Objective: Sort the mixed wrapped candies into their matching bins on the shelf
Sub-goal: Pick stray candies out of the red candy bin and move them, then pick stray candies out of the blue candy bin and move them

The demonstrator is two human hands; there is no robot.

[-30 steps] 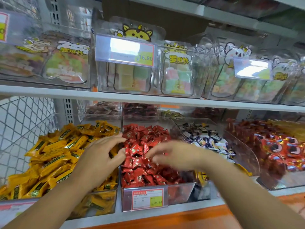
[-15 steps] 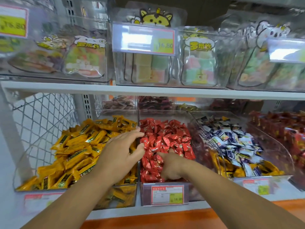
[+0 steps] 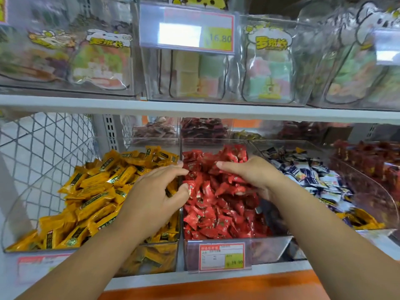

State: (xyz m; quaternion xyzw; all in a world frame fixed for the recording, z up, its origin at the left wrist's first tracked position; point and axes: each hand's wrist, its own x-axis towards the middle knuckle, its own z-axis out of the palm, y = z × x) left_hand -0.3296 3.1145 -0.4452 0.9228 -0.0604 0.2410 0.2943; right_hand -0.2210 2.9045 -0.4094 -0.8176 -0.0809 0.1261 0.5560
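— Where do we find the red candies?

— Heaped in the middle bin, which stands at the front edge of the shelf with a price tag on its front wall.

— And our hands?

— Both are down at that heap. Our left hand lies palm down across the wall between the left bin and the middle bin. Its fingers are spread and loosely bent. The fingertips and thumb touch red candies at the heap's left edge, and the wrist is over the yellow candies.

— Does it hold anything?

— We cannot tell; the palm hides what lies beneath it.

— The right hand?

— Palm down on the heap toward the bin's back right corner. Its fingers are nearly straight and point left at the left fingertips, near them but apart. Its lower edge is blurred, so we cannot say what is under it.

— What else do we see?

— The yellow candies fill the left bin at the shelf's left end, beside the mesh. Blue candies lie in the right bin, with yellow wrappers at its front right corner. The upper shelf carries clear bins of bags, and a tag there reads 16.80.
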